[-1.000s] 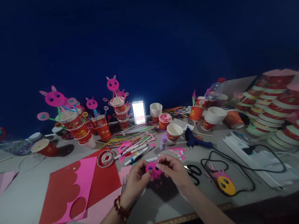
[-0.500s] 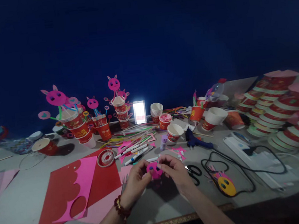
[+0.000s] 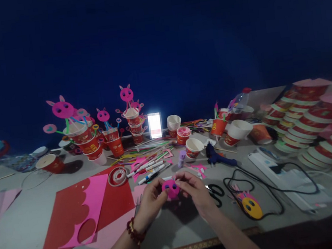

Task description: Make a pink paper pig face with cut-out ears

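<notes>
A round pink paper face (image 3: 171,189) with two dark eyes is held up between my hands, above the near part of the table. My left hand (image 3: 154,197) pinches its left edge, thumb in front. At its upper right edge, the fingers of my right hand (image 3: 193,189) are closed on it; whether they also hold a small piece there I cannot tell. Black-handled scissors (image 3: 217,194) lie just right of my right hand, partly hidden. Left of my left hand are light pink paper (image 3: 115,230) and a red sheet (image 3: 57,224) under a cut pink sheet (image 3: 97,192).
Several markers (image 3: 151,170), a tape roll (image 3: 117,176) and a purple glue stick (image 3: 182,158) lie beyond my hands. A blue glue gun (image 3: 220,157) with a looping black cord and a yellow paper face (image 3: 252,208) are at right. Stacked paper cups (image 3: 312,120) lean at far right; decorated cups (image 3: 88,143) stand at back left.
The pink face has turned slightly and shifted a little left, with its right eye less covered by my right thumb. Both hands keep their hold near the same spot.
</notes>
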A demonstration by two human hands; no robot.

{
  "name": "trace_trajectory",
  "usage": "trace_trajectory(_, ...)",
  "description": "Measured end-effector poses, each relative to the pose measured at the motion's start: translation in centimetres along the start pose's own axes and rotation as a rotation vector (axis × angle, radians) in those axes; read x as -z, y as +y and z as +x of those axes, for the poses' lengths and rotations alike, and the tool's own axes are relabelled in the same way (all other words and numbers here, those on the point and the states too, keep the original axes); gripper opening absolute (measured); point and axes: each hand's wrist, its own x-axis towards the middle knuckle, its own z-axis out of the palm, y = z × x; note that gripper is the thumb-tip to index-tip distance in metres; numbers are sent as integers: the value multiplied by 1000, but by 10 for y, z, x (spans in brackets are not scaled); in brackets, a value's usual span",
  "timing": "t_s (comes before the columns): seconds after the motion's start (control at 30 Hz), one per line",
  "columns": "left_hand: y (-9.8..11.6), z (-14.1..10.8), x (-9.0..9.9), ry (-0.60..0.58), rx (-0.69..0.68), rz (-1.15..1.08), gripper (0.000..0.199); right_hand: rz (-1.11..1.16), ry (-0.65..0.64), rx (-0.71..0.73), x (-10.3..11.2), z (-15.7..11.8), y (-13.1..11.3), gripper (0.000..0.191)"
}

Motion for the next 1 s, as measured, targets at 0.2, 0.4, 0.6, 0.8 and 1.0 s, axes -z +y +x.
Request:
trace_trajectory(0.2,0,1,3,25,17,-60,35,-46,63,32,15,0,7,37)
trace_trajectory(0.4,-5,3,7,59,31,-124,34,-283,30,33,33,-2,41,52)
trace_trajectory(0.6,-6,5,8,89,60,-177,36,-844,-139,236,42,-12,34,38)
trace_trajectory(0.8,-8,7,9,116,65,-181,37,-1229,-438,195,27,-21,20,19)
trace_trajectory(1.0,-8,7,9,119,44,-155,35,-1374,-465,140,11,-22,20,24)
